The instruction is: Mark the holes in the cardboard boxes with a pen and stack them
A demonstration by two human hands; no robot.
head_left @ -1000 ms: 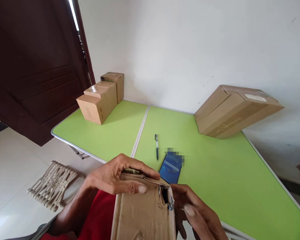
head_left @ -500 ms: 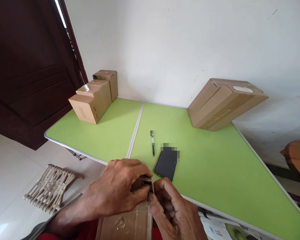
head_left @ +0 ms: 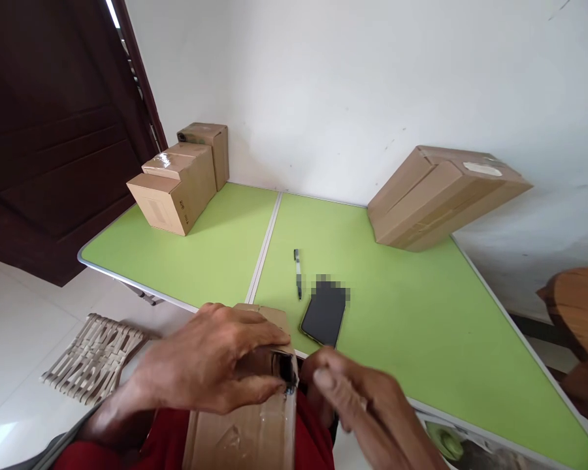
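Observation:
A worn cardboard box (head_left: 245, 434) rests against my lap at the near edge of the green table (head_left: 411, 313). My left hand (head_left: 210, 362) is clamped over the box's top corner, fingers wrapped round the torn flap. My right hand (head_left: 362, 405) is just to the right of that corner, blurred, fingers curled; whether it holds anything I cannot make out. A dark phone (head_left: 324, 314) lies on the table just beyond the hands, with a pen (head_left: 298, 273) beside it.
Three small cardboard boxes (head_left: 176, 186) stand at the table's far left corner. A large flat box (head_left: 445, 196) leans against the wall at the far right. A woven stool (head_left: 91, 356) sits on the floor left, a wooden table (head_left: 581, 313) right, a dark door behind.
The phone screen went dark. My left hand closed over the box's torn corner; my right hand met it there, then pulled slightly away to the right. The box sank lower toward my lap.

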